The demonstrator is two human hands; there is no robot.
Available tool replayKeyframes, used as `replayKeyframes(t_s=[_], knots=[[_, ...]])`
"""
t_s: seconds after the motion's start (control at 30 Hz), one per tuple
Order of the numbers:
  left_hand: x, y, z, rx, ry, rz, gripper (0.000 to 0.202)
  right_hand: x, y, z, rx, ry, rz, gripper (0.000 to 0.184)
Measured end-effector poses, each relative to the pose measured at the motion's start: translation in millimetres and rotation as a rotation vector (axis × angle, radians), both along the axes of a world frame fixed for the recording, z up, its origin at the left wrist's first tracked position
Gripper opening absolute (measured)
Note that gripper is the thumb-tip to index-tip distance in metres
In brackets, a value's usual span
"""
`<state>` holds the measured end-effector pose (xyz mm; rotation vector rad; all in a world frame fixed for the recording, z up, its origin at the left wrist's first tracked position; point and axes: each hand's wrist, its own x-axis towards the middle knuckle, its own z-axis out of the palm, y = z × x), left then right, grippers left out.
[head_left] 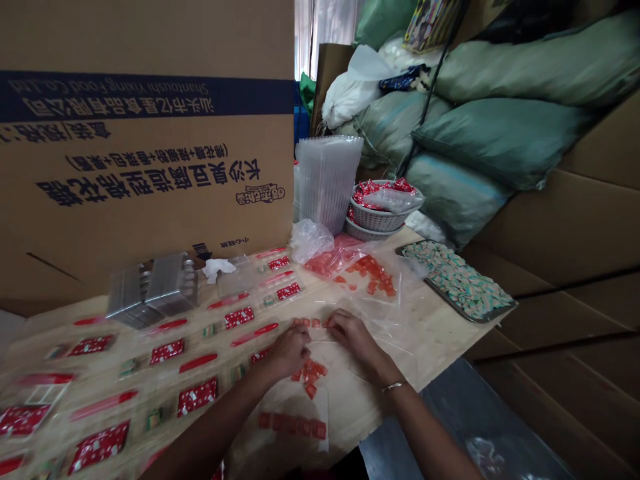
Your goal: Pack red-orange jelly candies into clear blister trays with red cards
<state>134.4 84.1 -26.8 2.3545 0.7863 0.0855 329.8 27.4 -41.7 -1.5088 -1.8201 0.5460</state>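
A short row of small red square pieces (315,323) lies between my two hands on clear film. At its left end my left hand (290,350) has its fingers curled together; whatever they pinch is hidden. My right hand (353,333), a bracelet on its wrist, closes its fingertips on the red square piece at the right end. Just below sits a loose heap of red pieces (311,375). Nearer to me, another row of red squares (293,425) rests on a clear sheet. Beyond my hands, more red pieces (374,273) are spread on an opened plastic bag (395,300).
Clear trays with red-dotted packets (197,397) and red plastic strips cover the table's left side. Behind stand a large carton (150,147), stacked clear trays (330,177) and a basket (380,219). A metal tray (480,317) of pale green-and-white pieces lies at the right edge.
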Motion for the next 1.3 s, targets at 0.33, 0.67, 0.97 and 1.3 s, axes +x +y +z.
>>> replayKeyframes(t_s=[0.33, 0.67, 0.97, 1.3], knots=[[-1.2, 2.2, -5.6, 0.061, 0.029, -0.041, 0.012, 4.8, 6.6, -3.0, -0.047, 0.012, 0.018, 0.014], [-2.7, -0.8, -0.9, 0.089, 0.028, -0.056, 0.016, -7.7, -3.7, -3.2, 0.043, 0.0, -0.068, 0.019], [-4.8, -0.4, -5.0, 0.074, 0.011, -0.059, 0.015, -3.6, 6.9, 1.5, -0.059, -0.094, -0.003, 0.017], [-5.6, 0.2, -6.9, 0.038, -0.018, -0.051, 0.02, -37.6, -50.5, 18.0, -0.214, -0.101, 0.038, 0.016]])
